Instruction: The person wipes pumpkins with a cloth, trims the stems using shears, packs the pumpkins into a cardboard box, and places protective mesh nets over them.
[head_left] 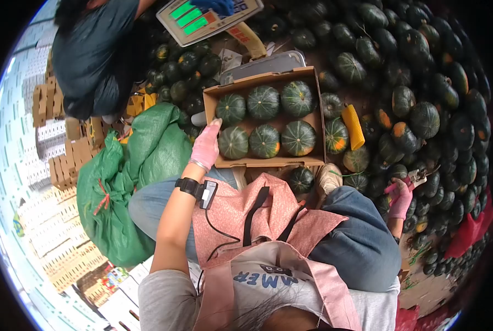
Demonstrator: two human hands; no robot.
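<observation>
The fingers of the left hand grip the near-left wall of the cardboard box, which reaches out to their right with six squashes in two rows of three. From where I stand, a grip on one side wall steadies the box but wouldn't carry it: that thin wall could bend, so any lift wants a palm under each end, kept level so nothing rolls. Close below it, right of those fingers, a loose squash sits near a shoe; mind both if the box shifts. Farther right, the right hand's fingers are closed round the pink handles of the shears. Best keep those blades turned away from rinds and wrist, and set them down before using both hands. Beyond the box stands the scale's platform.
</observation>
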